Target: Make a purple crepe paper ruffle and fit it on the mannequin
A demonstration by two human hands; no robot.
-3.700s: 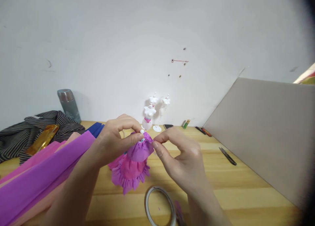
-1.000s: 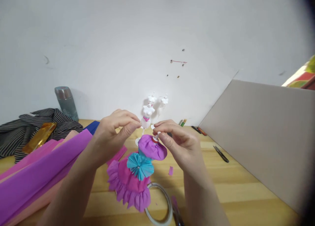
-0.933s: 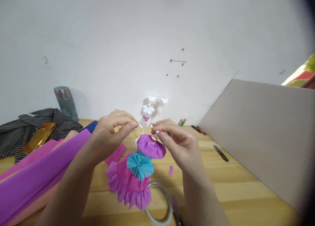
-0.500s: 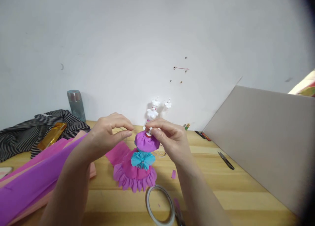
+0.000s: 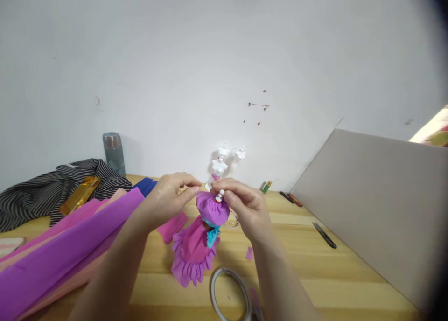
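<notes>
A small white dress-form figure (image 5: 220,196) wears a crepe-paper dress, with a purple ruffle (image 5: 212,209) at the top. Below it are a blue ruffled flower (image 5: 213,237) and a pink skirt (image 5: 195,244) with a purple frilled hem. My right hand (image 5: 247,206) pinches the figure at its white top between thumb and fingers. On the other side, my left hand (image 5: 175,195) is beside the ruffle's left edge, thumb and forefinger curved with a small gap; I cannot tell whether they touch the paper.
Purple and pink paper sheets (image 5: 87,246) and a striped cloth (image 5: 45,190) lie left, near a flask (image 5: 114,153). White mannequin forms (image 5: 220,166) stand by the wall. A tape roll (image 5: 213,293) lies in front; black snips (image 5: 325,235) lie right, before a pale board (image 5: 371,190).
The dressed figure has turned and tilted, so its blue flower now faces right. My left hand has come right, closer to the purple ruffle. The view has shifted slightly.
</notes>
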